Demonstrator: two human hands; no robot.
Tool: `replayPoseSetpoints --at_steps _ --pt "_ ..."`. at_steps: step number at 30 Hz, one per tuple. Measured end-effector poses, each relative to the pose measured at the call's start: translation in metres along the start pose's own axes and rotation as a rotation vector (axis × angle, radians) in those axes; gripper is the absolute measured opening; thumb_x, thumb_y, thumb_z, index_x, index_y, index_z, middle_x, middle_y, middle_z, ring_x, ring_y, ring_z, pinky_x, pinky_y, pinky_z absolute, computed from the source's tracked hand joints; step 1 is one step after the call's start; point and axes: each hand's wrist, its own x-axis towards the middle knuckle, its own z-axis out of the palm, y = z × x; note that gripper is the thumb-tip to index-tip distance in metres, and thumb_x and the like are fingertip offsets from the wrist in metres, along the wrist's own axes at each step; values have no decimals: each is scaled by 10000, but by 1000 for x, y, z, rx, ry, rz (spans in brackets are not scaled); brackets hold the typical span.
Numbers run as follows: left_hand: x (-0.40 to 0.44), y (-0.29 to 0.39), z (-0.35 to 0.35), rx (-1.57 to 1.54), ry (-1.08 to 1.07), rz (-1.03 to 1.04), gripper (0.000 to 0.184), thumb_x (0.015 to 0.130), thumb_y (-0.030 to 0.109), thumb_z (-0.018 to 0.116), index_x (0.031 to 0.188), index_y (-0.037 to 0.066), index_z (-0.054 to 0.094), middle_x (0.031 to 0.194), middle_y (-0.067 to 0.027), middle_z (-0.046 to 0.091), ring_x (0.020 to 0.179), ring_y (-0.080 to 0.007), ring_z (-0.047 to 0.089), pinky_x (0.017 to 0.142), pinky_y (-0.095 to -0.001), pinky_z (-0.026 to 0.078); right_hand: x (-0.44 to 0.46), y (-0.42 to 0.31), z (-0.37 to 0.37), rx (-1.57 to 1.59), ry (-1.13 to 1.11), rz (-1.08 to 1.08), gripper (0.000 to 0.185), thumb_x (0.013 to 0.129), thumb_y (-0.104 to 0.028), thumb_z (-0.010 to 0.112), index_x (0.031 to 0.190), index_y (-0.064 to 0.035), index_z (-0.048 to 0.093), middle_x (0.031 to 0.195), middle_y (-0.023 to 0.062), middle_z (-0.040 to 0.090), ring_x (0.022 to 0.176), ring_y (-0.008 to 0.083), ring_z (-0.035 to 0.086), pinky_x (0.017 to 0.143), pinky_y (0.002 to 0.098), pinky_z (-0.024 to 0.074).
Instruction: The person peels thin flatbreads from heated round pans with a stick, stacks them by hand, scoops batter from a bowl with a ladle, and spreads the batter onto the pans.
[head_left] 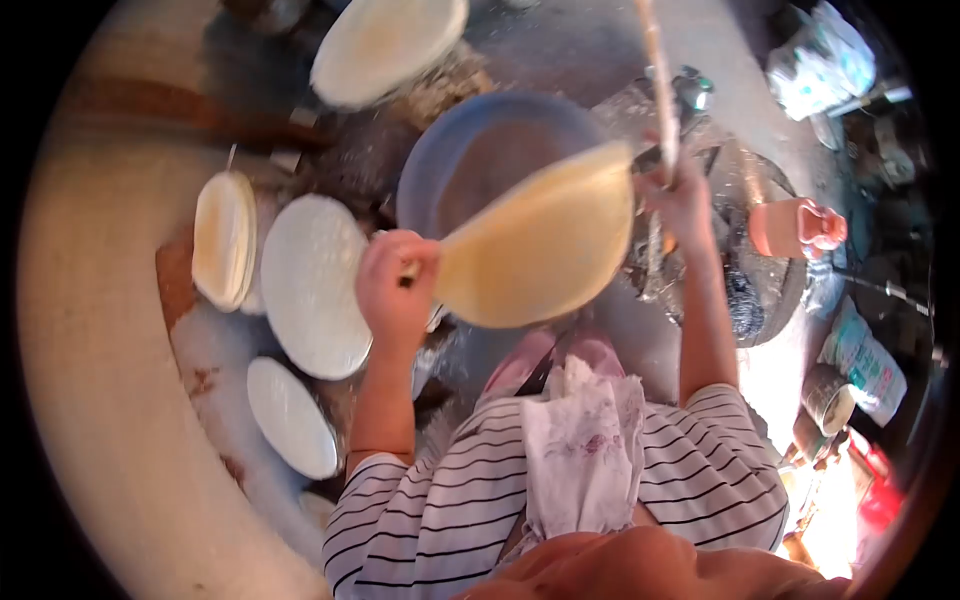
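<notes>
So I'm standing here watching, and the person's left hand (398,280) is closing tight around the narrow, gathered-looking end of a big pale-yellow sheet (545,245). The sheet is hanging in front of the body, its long axis running from that fist on the left, nearer the body, out to the far right. Its far right corner is sitting just beside the right hand (682,195), but I can't tell if they're actually touching. The left hand is obviously the closer one, since it's holding the thing. The right hand is wrapping around a long pale rod (658,85) that's pointing away to the far side.

Shape-wise, the sheet is looking like a wide rounded leaf, thin and smooth with a matte yellow face, though motion is blurring it and I can't say what it's made of. Part of it is overlapping my view of a wide bluish basin (425,165) with a smooth curved wall, sitting on the far side.

Over on the left, a large whitish oval disc (315,290) is showing a slightly mottled face, and a smaller white disc (292,415) is lying nearer. A pinkish, glossy-looking bottle (785,228) is resting on the right.
</notes>
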Motion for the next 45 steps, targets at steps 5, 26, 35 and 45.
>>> replayPoseSetpoints --at_steps 5,26,35,45 --pt "-50 36 -64 -158 -17 76 220 625 -68 713 778 46 603 792 -104 596 733 -227 592 676 -317 480 -26 -4 -31 69 -256 -224 307 679 103 628 969 12 584 845 94 653 613 101 576 524 196 465" --pt "241 -219 -132 288 252 444 109 788 85 656 883 45 620 904 -62 661 848 -214 623 763 -296 488 266 -176 199 99 -398 -391 90 807 49 498 825 -39 499 1087 135 642 937 156 627 826 308 547" --pt "205 -392 56 413 -12 292 122 725 75 634 847 82 629 937 -62 603 947 -307 537 828 -404 467 354 19 294 -39 -104 -180 108 796 -41 627 880 -18 691 858 81 692 809 161 635 752 294 481" --pt "151 -258 -18 260 72 136 305 830 56 593 1132 88 625 1075 -114 581 1050 -293 528 861 -371 446 275 -37 221 -200 -307 -52 245 750 -83 513 893 -2 695 917 112 688 908 235 621 844 344 453"
